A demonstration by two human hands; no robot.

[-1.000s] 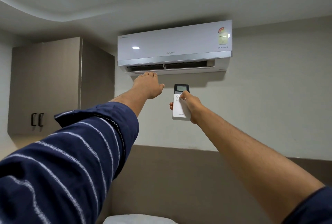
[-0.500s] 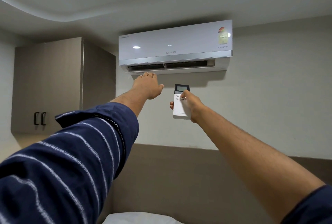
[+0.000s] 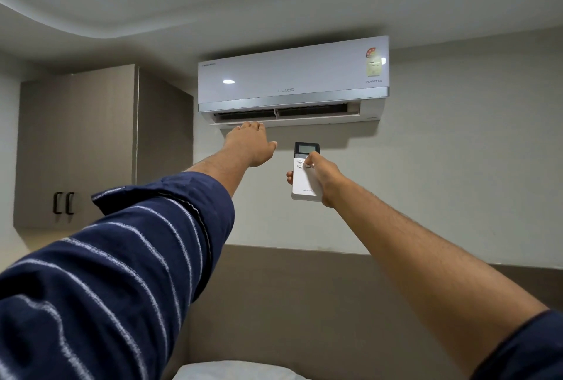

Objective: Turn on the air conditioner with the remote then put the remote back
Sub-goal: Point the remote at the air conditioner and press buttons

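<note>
A white air conditioner hangs high on the wall, its lower flap open and dark vents showing. My right hand holds a white remote upright below the unit, thumb resting on the buttons under its small grey screen. My left hand is stretched up with flat fingers just beneath the left end of the flap; whether it touches the flap is unclear.
A grey wall cupboard with two black handles hangs at the left. A brown padded headboard runs along the wall below, and a white pillow shows at the bottom edge.
The thumb on the remote has shifted slightly up the buttons. The faint lights seen on the unit's front half a second ago no longer show. Both arms stay raised.
</note>
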